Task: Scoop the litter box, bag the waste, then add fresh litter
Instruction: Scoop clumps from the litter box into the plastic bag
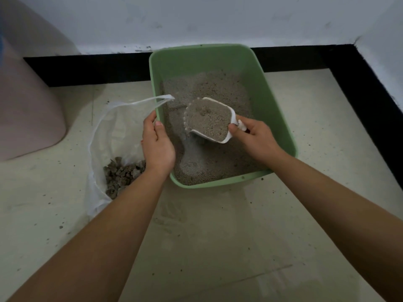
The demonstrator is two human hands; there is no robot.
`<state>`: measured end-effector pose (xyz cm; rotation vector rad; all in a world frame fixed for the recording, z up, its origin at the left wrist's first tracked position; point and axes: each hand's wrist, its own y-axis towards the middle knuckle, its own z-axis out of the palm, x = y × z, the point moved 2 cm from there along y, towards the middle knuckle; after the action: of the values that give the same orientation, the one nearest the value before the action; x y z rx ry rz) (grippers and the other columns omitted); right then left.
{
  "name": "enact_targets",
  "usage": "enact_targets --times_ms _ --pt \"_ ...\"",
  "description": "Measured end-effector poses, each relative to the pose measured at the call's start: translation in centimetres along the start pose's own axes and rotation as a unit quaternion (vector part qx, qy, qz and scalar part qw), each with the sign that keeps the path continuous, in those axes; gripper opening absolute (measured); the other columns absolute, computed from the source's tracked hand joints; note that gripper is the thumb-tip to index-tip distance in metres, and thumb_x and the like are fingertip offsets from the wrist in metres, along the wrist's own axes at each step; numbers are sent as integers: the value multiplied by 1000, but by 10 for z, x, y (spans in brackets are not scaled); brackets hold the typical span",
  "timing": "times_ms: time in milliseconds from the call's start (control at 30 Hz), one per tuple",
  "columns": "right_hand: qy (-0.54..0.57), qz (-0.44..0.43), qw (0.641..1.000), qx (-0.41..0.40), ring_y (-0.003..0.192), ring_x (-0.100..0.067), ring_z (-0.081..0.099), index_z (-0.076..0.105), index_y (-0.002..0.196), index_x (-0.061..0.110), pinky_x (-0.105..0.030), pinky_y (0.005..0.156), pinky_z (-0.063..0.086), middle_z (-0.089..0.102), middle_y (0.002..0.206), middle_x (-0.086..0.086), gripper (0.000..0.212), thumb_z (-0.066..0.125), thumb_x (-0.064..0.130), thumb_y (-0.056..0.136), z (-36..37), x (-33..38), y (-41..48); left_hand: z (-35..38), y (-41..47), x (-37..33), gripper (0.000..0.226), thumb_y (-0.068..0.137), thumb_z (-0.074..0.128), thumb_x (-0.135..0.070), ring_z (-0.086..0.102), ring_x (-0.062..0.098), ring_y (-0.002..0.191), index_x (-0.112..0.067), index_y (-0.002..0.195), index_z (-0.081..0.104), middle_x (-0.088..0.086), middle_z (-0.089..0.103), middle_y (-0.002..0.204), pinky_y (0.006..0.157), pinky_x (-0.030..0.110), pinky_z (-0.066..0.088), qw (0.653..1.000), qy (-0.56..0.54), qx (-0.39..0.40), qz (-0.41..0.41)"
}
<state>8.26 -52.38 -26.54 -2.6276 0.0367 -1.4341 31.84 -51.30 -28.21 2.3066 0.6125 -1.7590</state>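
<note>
A green litter box (281, 118) stands on the floor against the wall, holding grey litter (209, 162). My right hand (255, 138) grips the handle of a white scoop (208, 120), held above the litter and heaped with grey litter. My left hand (158, 147) rests at the box's left rim, pinching the edge of a clear plastic bag (102, 127) that lies open on the floor to the left. One bag handle (161, 99) drapes over the rim. Dark grey clumps of waste (122, 174) sit in the bag's bottom.
A large pink container (26, 101) stands at the left by the wall. A black skirting strip (357, 73) runs along the wall and turns the corner at the right. Stray litter grains dot the pale floor (207, 236) around the box.
</note>
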Motion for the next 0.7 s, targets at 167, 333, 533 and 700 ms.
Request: enact_targets --times_ms 167,333,533,700 --pt "-116 -20 993 -18 105 -16 64 62 133 19 -32 94 51 71 113 -1 40 58 36 97 -6 1 -4 0 -2 -2 38 107 30 -24 46 8 116 -20 143 43 -10 50 122 102 22 36 1000 -7 4 1" --pt "-115 -26 992 -37 93 -17 62 64 130 19 -32 83 50 69 103 -3 37 58 36 97 -10 2 -7 0 -2 -2 38 107 29 -25 46 7 115 -21 142 42 -11 49 122 104 26 37 1000 -7 9 -2" --pt "-120 -28 992 -29 90 -18 62 65 127 20 -30 79 48 69 99 -4 34 57 33 98 -6 8 -12 -1 -3 -3 38 107 29 -25 47 8 112 -21 143 42 -11 49 120 97 23 37 1000 -14 13 -5" --pt "-98 -28 994 -37 85 -15 62 66 126 25 -29 76 48 70 94 0 30 56 33 98 -4 15 -14 -1 -3 -2 38 107 29 -25 49 9 110 -21 142 44 -10 51 118 95 24 38 1000 -13 9 -4"
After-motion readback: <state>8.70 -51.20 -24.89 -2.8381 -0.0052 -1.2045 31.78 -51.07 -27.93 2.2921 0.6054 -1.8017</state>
